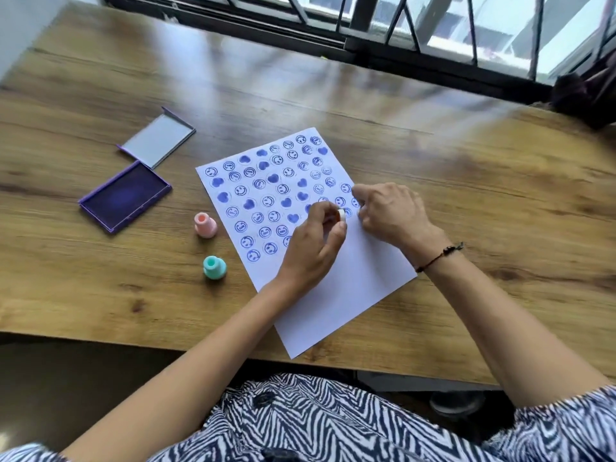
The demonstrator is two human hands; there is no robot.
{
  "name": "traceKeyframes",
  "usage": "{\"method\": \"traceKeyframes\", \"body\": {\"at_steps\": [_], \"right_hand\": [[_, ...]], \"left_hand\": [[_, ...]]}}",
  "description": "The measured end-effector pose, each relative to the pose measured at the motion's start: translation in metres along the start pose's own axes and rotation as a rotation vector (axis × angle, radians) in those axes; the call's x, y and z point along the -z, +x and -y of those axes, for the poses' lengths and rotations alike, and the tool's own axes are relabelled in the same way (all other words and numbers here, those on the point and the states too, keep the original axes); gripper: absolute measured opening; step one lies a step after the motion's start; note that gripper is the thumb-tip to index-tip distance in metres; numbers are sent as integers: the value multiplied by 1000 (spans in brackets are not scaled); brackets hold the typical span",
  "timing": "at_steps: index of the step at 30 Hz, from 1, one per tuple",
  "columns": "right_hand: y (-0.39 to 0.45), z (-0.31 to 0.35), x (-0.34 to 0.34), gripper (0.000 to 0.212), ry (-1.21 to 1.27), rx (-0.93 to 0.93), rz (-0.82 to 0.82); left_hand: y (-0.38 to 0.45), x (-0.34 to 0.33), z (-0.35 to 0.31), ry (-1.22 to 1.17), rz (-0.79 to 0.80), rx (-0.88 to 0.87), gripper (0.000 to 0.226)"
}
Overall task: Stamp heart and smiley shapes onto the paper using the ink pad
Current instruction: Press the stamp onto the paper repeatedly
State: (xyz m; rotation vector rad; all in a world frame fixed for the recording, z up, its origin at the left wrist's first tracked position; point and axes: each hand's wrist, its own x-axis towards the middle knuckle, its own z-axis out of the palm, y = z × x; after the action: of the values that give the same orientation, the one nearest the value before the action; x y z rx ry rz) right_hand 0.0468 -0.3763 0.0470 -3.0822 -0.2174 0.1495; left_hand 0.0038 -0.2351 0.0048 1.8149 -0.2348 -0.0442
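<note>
A white sheet of paper (353, 288) lies tilted on the wooden table, its upper half covered with several blue smiley and heart prints. My left hand (313, 248) is over the paper's middle, fingers closed around a small white stamp (341, 215) that shows at my fingertips. My right hand (390, 211) rests on the paper's right edge with curled fingers, holding nothing. The purple ink pad (125, 196) lies open to the left of the paper, its lid (158, 141) flat behind it. A pink stamp (205, 225) and a teal stamp (214, 267) stand upright between pad and paper.
The wooden table (466, 155) runs to a window with black bars (416, 31) at the back. Its near edge is just above my lap in zebra-patterned fabric (300, 421). A dark object (580, 95) sits at the far right corner.
</note>
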Motion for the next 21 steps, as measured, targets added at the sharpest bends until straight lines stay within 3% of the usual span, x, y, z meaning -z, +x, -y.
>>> {"method": "traceKeyframes", "body": {"at_steps": [5, 11, 13, 16, 21], "right_hand": [[6, 9, 3, 23, -113, 41, 53], [3, 8, 5, 24, -131, 26, 65], [2, 6, 8, 16, -103, -7, 85], [-5, -7, 14, 2, 119, -163, 15], [-23, -39, 29, 14, 616, -383, -223]], "left_hand": [[0, 2, -4, 9, -6, 7, 35], [0, 2, -2, 6, 7, -13, 25], [1, 2, -2, 6, 11, -14, 25], [1, 1, 0, 15, 22, -23, 24], [1, 0, 1, 0, 34, -13, 21]]}}
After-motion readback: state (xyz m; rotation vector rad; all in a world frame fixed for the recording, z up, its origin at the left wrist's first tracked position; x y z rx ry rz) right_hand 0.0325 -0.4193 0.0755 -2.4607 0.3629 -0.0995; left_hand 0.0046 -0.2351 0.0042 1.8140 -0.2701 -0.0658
